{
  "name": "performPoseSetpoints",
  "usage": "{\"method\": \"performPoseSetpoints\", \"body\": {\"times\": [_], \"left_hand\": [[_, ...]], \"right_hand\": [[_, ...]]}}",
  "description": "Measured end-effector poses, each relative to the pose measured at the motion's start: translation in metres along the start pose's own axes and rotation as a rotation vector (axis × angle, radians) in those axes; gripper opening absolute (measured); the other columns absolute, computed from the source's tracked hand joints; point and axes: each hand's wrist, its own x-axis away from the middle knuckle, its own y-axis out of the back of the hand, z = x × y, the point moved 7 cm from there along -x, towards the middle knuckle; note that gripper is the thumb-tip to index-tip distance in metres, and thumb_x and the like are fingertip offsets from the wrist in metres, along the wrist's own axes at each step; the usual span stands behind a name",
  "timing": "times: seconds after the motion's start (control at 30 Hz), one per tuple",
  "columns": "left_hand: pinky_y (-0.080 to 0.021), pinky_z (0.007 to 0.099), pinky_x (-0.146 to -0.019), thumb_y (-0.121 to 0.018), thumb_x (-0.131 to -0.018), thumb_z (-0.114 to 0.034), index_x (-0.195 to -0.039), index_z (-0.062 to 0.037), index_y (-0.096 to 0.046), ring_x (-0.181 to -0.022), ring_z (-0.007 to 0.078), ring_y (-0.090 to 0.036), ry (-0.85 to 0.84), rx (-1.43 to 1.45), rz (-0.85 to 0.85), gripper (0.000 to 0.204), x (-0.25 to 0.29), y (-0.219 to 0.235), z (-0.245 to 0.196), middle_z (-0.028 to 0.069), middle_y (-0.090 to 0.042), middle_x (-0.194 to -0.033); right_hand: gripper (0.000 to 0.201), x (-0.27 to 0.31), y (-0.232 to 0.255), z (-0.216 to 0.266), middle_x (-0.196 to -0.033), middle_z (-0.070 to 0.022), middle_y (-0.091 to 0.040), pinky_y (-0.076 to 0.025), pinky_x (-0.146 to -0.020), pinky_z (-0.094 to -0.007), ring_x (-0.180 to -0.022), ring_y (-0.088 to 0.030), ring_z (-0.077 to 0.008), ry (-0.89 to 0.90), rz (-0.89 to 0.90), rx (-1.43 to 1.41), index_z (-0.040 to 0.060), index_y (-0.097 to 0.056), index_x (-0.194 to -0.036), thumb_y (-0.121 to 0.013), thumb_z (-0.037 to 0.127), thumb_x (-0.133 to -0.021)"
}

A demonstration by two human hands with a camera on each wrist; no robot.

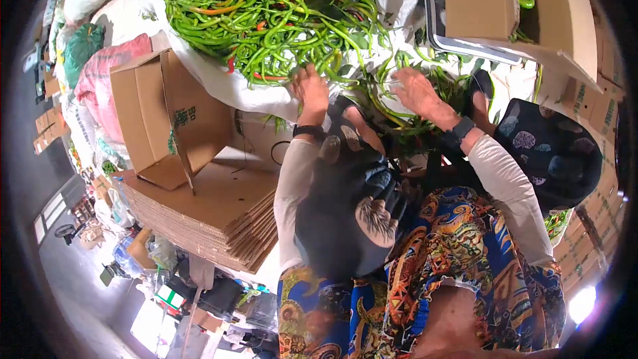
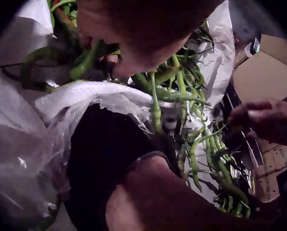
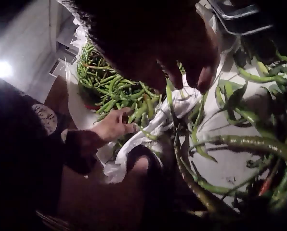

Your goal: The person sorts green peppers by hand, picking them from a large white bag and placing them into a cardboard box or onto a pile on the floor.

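Green chili peppers (image 1: 266, 23), with a few red ones among them, lie heaped on a white plastic sheet (image 1: 256, 98). My left hand (image 1: 311, 94) reaches to the near edge of the heap, and in the right wrist view its fingers (image 3: 126, 126) lie spread among the peppers. In the left wrist view a curved green chili pepper (image 2: 88, 61) is right at its fingertips. My right hand (image 1: 420, 96) is above a smaller spread of peppers (image 1: 389, 110) between the feet, its fingers loosely bent. Long peppers overlap the fingertips in the right wrist view.
Stacked flat cardboard (image 1: 199, 209) stands at left with an open cardboard box (image 1: 169, 116) on it. Another open carton (image 1: 482, 0) is at the upper right, on a dark-edged tray (image 1: 435, 26). A pink sack (image 1: 109, 80) lies farther left. Both shoes (image 1: 480, 85) are near the peppers.
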Motion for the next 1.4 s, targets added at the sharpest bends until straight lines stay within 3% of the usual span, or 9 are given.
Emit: {"method": "performPoseSetpoints", "body": {"times": [0.13, 0.33, 0.47, 0.67, 0.87, 1.0, 1.1, 1.2, 1.4], "left_hand": [[-0.041, 0.0471, -0.086, -0.069, -0.070, -0.013, -0.105, -0.0083, -0.056, -0.101, 0.0342, -0.054, -0.113, 0.056, 0.125, 0.038, 0.000, 0.004, -0.007, 0.0146, -0.056, -0.101], [-0.045, 0.0464, -0.084, -0.067, -0.064, -0.008, -0.097, -0.0017, -0.056, -0.100, 0.0358, -0.049, -0.199, 0.124, -0.078, 0.035, -0.021, 0.099, -0.005, 0.0158, -0.049, -0.108], [-0.044, 0.0459, -0.086, -0.067, -0.065, -0.008, -0.100, -0.0005, -0.055, -0.104, 0.0341, -0.049, -0.207, 0.016, -0.130, 0.038, -0.069, 0.121, 0.007, 0.0147, -0.050, -0.110], [-0.037, 0.0457, -0.094, -0.084, -0.061, -0.023, -0.126, -0.0064, -0.045, -0.115, 0.0318, -0.049, -0.105, -0.128, 0.083, 0.077, -0.126, 0.080, 0.040, 0.0154, -0.056, -0.120], [-0.045, 0.0426, -0.080, -0.075, -0.065, -0.016, -0.093, -0.0069, -0.058, -0.094, 0.0283, -0.059, -0.397, -0.246, 0.079, 0.034, -0.099, 0.081, 0.008, 0.0113, -0.061, -0.093], [-0.050, 0.0473, -0.080, -0.078, -0.071, -0.018, -0.128, -0.0107, -0.045, -0.105, 0.0342, -0.056, -0.137, -0.177, 0.175, 0.066, -0.074, 0.067, 0.015, 0.0171, -0.057, -0.107], [-0.051, 0.0487, -0.081, -0.076, -0.074, -0.018, -0.130, -0.0132, -0.045, -0.103, 0.0378, -0.056, -0.109, -0.214, 0.152, 0.064, -0.077, 0.074, 0.011, 0.0178, -0.056, -0.107], [-0.050, 0.0505, -0.079, -0.076, -0.074, -0.020, -0.131, -0.0178, -0.044, -0.097, 0.0417, -0.059, -0.096, -0.044, 0.184, 0.066, -0.073, 0.093, -0.001, 0.0191, -0.056, -0.108], [-0.049, 0.0474, -0.081, -0.065, -0.077, -0.006, -0.135, -0.0109, -0.045, -0.094, 0.0380, -0.062, 0.137, 0.160, 0.282, 0.061, -0.059, 0.090, 0.035, 0.0216, -0.063, -0.103]], "right_hand": [[0.039, -0.057, 0.025, -0.004, -0.106, -0.0259, -0.057, -0.046, -0.087, -0.0465, -0.101, -0.055, -0.0428, 0.044, -0.225, -0.025, -0.0021, -0.055, -0.112, -0.065, 0.018, -0.081], [0.056, -0.102, 0.044, 0.017, -0.111, -0.0229, -0.054, -0.046, -0.089, -0.0462, -0.101, -0.054, -0.0434, 0.167, -0.472, 0.078, -0.0037, -0.046, -0.121, -0.070, 0.022, -0.077], [0.070, -0.126, 0.028, 0.005, -0.120, -0.0246, -0.049, -0.043, -0.095, -0.0465, -0.113, -0.049, -0.0412, -0.254, -0.149, 0.141, -0.0012, -0.040, -0.123, -0.074, 0.035, -0.073], [0.074, -0.130, 0.024, 0.007, -0.122, -0.0188, -0.046, -0.043, -0.095, -0.0488, -0.116, -0.046, -0.0374, -0.386, -0.197, 0.232, 0.0006, -0.042, -0.123, -0.076, 0.040, -0.071], [0.053, -0.142, 0.018, -0.004, -0.117, -0.0216, -0.055, -0.046, -0.089, -0.0496, -0.110, -0.054, -0.0391, -0.383, -0.172, 0.196, -0.0035, -0.051, -0.114, -0.068, 0.024, -0.073], [0.046, -0.150, 0.009, -0.007, -0.113, -0.0247, -0.059, -0.046, -0.092, -0.0483, -0.107, -0.057, -0.0409, -0.380, -0.008, -0.023, -0.0052, -0.051, -0.111, -0.062, 0.018, -0.073], [0.049, -0.141, 0.027, 0.014, -0.111, -0.0269, -0.060, -0.045, -0.095, -0.0457, -0.106, -0.057, -0.0412, -0.241, -0.234, 0.009, -0.0053, -0.050, -0.113, -0.061, 0.020, -0.072], [0.061, -0.142, 0.011, 0.009, -0.117, -0.0260, -0.058, -0.043, -0.096, -0.0421, -0.110, -0.056, -0.0395, -0.356, -0.016, -0.316, 0.0006, -0.044, -0.127, -0.060, 0.022, -0.072], [0.040, -0.128, 0.004, 0.003, -0.086, -0.0125, -0.066, -0.050, -0.069, -0.0319, -0.084, -0.064, -0.0191, -0.416, 0.171, -0.516, -0.0024, -0.051, -0.116, -0.061, 0.015, -0.080]]}}
